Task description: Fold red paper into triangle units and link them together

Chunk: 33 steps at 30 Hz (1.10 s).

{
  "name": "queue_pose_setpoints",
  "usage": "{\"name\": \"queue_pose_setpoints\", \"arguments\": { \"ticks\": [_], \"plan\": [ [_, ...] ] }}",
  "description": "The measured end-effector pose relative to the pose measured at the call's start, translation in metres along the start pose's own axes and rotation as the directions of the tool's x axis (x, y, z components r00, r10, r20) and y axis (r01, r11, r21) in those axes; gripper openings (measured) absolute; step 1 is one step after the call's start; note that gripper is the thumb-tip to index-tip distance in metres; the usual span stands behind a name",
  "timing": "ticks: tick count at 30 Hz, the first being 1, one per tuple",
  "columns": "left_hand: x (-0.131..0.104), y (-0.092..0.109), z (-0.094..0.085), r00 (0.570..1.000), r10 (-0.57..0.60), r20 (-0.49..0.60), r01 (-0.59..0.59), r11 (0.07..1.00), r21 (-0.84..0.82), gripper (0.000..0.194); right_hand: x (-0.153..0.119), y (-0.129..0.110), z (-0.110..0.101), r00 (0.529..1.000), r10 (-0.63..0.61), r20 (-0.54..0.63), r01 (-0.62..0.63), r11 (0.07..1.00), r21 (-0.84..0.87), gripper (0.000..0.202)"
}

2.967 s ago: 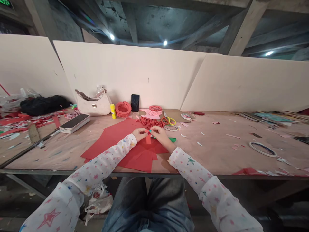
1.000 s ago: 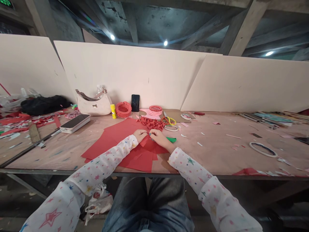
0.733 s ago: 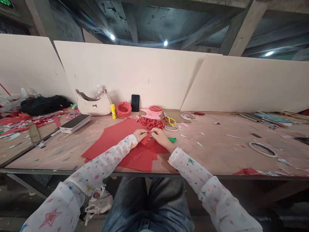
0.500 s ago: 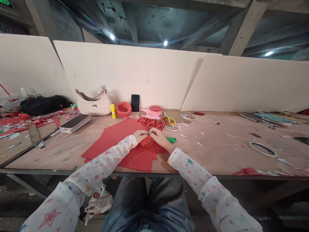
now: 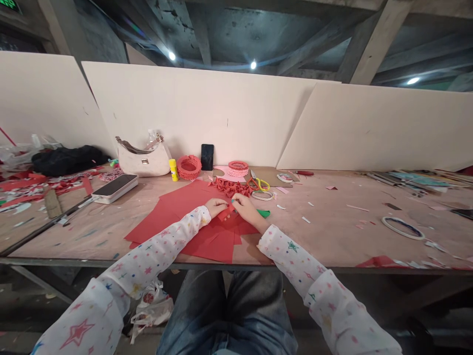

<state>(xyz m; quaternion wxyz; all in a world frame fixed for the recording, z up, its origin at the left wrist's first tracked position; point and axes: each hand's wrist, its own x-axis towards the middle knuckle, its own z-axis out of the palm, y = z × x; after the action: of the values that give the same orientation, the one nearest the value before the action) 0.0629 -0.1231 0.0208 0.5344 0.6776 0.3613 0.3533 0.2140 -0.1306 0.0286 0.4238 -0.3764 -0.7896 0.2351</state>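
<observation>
Both hands work close together over a spread of red paper sheets [image 5: 177,212]. My left hand [image 5: 216,206] is closed on a small red paper strip [image 5: 224,214], which looks folded. My right hand [image 5: 245,208] pinches at the upper right end of that same strip, its fingertips near those of the left. Just beyond the hands lies a heap of small folded red paper pieces [image 5: 232,188]. A green object [image 5: 263,213] sits beside the right hand, partly hidden by it.
Beyond are scissors [image 5: 261,184], a tape roll [image 5: 262,195], a yellow glue stick [image 5: 173,170], red paper rings [image 5: 188,167] and an upright phone [image 5: 207,157]. A handbag [image 5: 143,159] and a white-cased phone [image 5: 115,189] stand left. Another tape roll [image 5: 402,228] lies right among paper scraps.
My right fingertips have shifted slightly right, away from the left ones, and more of the red strip shows between the hands. The left hand stays nearly still.
</observation>
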Motion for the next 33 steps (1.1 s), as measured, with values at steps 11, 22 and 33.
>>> {"name": "queue_pose_setpoints", "arguments": {
  "ticks": [11, 22, 33],
  "plan": [
    [0.002, 0.0, 0.0, 0.996, -0.089, -0.004, 0.089, 0.99, 0.111, 0.025, -0.002, -0.006, 0.003, 0.998, -0.033, 0.046, 0.032, 0.999, 0.007, 0.005],
    [0.007, -0.005, -0.002, 0.967, -0.246, -0.067, 0.252, 0.963, 0.094, 0.023, 0.006, 0.004, -0.005, 0.986, 0.054, -0.157, -0.051, 0.998, 0.028, 0.006],
    [0.011, -0.009, -0.013, 0.961, -0.156, -0.229, 0.177, 0.982, 0.073, 0.027, 0.005, 0.004, -0.009, 0.972, 0.12, -0.203, -0.099, 0.989, 0.112, 0.006]
  ]
}}
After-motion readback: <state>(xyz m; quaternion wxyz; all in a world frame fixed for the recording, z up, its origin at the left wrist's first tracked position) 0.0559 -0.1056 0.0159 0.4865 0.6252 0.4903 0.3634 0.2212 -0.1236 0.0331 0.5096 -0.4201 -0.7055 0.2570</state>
